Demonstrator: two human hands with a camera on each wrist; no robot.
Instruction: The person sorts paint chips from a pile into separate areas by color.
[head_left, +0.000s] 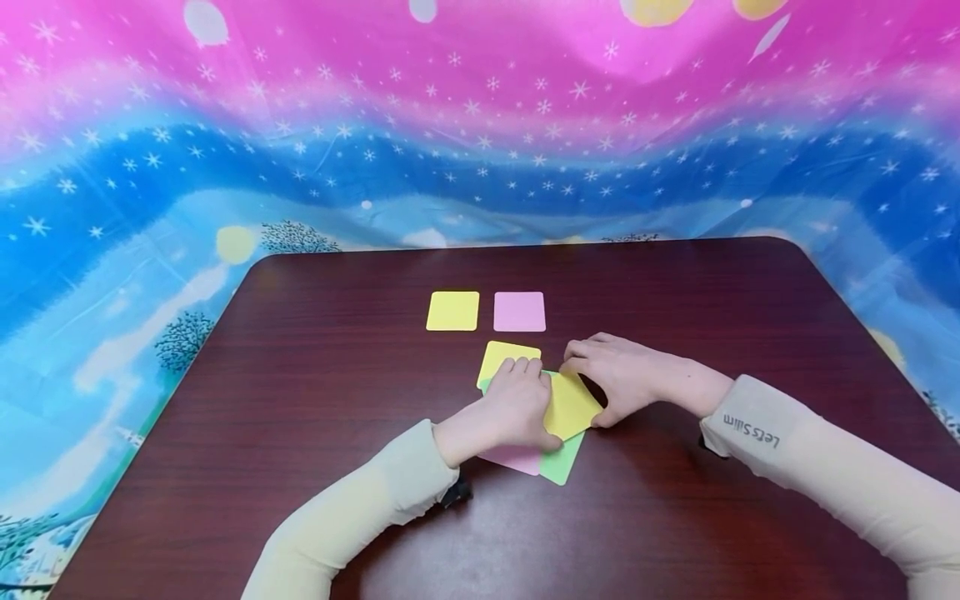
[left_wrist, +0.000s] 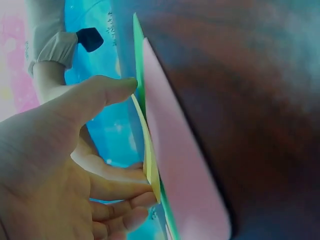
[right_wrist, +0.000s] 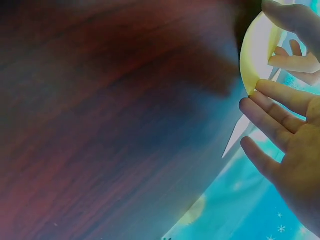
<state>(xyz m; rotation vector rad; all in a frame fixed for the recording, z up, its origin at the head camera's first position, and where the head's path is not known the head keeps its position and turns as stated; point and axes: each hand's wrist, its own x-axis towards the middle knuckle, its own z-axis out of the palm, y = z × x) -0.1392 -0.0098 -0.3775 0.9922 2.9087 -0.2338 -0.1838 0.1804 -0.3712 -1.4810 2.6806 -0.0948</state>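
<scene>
In the head view a yellow square card [head_left: 576, 407] lies between my two hands, on top of an overlapping pile. My left hand [head_left: 516, 407] covers its left part, with thumb and fingertips spread to opposite edges of that card. From the other side my right hand [head_left: 628, 375] holds it between thumb and fingers, and the right wrist view shows the yellow card [right_wrist: 254, 57] bowed in that grip. Below it lie a green card [head_left: 564, 462] and a pink card [head_left: 519, 458], partly hidden. Another yellow card [head_left: 501, 360] pokes out beyond my left fingers.
Farther back on the dark wooden table [head_left: 337, 333], a flat yellow card [head_left: 453, 311] and a pink card [head_left: 520, 312] lie side by side with a small gap. A pink and blue snowflake-patterned cloth [head_left: 480, 108] hangs behind the table and down its sides.
</scene>
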